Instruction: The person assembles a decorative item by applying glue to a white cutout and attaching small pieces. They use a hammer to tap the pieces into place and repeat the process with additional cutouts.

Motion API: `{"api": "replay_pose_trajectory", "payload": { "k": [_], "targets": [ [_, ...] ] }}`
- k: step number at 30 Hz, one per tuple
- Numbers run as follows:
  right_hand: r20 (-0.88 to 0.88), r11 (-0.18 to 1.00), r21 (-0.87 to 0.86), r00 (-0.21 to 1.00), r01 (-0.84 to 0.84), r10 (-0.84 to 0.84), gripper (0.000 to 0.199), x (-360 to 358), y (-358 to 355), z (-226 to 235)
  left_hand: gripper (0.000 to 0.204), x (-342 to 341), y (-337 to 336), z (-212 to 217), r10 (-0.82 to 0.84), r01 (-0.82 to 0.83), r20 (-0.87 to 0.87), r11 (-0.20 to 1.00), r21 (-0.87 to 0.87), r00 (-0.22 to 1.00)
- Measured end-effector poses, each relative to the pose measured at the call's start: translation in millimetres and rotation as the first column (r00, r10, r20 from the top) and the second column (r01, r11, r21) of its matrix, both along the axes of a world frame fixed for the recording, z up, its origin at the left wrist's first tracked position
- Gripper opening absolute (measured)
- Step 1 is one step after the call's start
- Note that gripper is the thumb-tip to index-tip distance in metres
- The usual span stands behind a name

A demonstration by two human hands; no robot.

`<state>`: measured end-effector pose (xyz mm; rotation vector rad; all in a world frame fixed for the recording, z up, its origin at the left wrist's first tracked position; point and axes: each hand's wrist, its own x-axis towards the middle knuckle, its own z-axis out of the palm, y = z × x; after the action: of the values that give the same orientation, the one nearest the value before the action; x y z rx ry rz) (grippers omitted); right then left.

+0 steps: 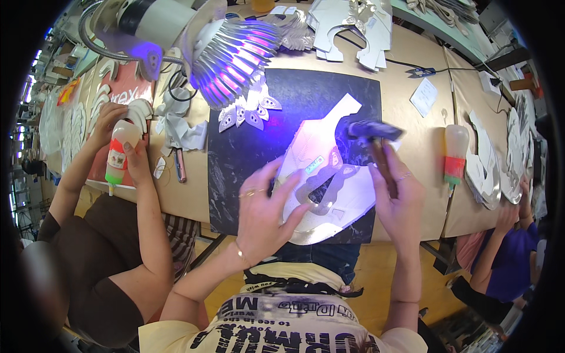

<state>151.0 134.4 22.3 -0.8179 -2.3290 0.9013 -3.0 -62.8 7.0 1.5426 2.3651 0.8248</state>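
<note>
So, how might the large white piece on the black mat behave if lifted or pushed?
The white piece likely flexes, as it looks thin; its narrow strip may droop first. It is probably light for its spread, given that thinness. Lying broad side down on the black mat, it would probably slide rather than roll.

Dark block lettering on the cream shirt (271, 315) at lower centre, large white letters on the red sheet (132, 82) at upper left, minute marks on a pale tag (315, 164) on the white piece (303, 140) at centre, illegible.
</note>
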Motion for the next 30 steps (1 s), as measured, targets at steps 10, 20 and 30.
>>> {"api": "replay_pose_trajectory", "payload": {
  "k": [10,20,30],
  "targets": [
    [-0.054,0.856,-0.424,0.935,0.296,-0.35,0.04,25,14,-16,0.046,20,-32,10,0.197,-0.189,0.28,0.98,-0.055,0.939],
    [-0.072,0.887,-0.407,0.961,0.218,-0.269,0.039,48,-3,8,0.051,-103,112,4,-0.268,0.321,-0.258,0.927,0.193,0.928],
    [-0.112,0.97,0.232,0.992,0.074,-0.049,0.024,28,-11,25,0.055,-53,67,-12,0.007,0.003,-0.074,0.991,0.137,0.997]
  ]
}}
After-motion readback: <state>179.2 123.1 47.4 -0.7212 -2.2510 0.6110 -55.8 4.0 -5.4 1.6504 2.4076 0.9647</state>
